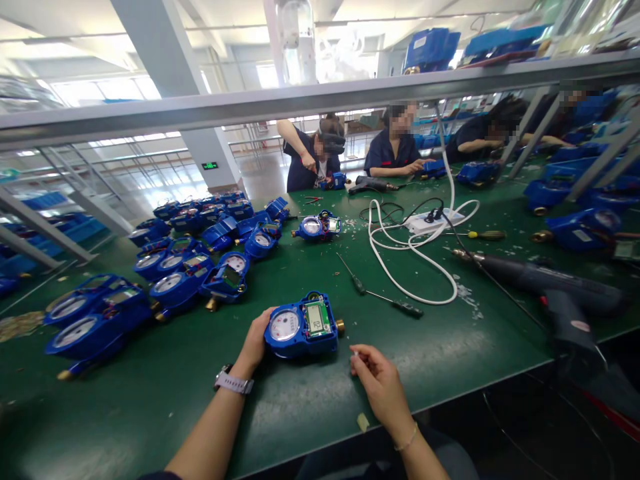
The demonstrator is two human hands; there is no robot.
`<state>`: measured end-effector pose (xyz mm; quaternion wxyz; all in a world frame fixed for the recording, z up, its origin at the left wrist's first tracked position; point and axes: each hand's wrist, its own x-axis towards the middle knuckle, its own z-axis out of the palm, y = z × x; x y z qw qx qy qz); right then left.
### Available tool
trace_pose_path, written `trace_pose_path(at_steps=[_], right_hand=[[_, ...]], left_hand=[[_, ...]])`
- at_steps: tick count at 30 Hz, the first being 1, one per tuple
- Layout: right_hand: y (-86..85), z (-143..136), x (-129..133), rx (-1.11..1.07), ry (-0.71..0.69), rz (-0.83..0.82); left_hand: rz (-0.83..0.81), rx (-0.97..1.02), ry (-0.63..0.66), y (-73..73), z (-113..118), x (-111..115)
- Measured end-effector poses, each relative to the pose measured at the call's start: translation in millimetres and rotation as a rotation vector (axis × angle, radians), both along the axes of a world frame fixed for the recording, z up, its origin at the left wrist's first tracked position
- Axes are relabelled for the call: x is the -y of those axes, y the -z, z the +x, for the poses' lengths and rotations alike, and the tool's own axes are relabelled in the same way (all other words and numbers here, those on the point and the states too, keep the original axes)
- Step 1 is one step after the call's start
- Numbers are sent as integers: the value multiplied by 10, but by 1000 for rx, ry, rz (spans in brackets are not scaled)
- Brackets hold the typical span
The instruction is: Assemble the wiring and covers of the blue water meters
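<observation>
A blue water meter (303, 327) with a round dial and a lit green-edged display lies on the green bench in front of me. My left hand (256, 343) grips its left side, the fingers partly hidden behind the casing. To the right of the meter's brass fitting, my right hand (379, 381) is apart from it, with thumb and fingers pinched together. A tiny pale bit shows at those fingertips, too small to name. Beyond the meter lie two screwdrivers (406, 308), and farther back stands another blue meter (315, 227) with its display uncovered.
Several blue meters (175, 283) crowd the bench's left side. On the right are a heat gun (545, 280), a white power strip (434, 221) with looped cable and a yellow-handled screwdriver (487, 235). A metal shelf rail (320, 107) crosses overhead. Several co-workers (395, 150) sit opposite.
</observation>
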<state>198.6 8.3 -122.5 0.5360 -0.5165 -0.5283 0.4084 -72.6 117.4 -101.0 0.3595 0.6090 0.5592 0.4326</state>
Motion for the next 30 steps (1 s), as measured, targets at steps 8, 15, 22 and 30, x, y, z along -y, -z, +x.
trace_pose_path(at_steps=[8,15,22,30], right_hand=[[-8,20,5,43,57,30],[-7,27,-5,105,136,99],[-60,-14,12,129,187,128],[-74,-80,-2,70,217,85]], left_hand=[[-25,235,110,-35,87,190],[-40,313,150,-94,207,309],[-43,218,407,-192,307,464],[85,-136,453,-346,483,627]])
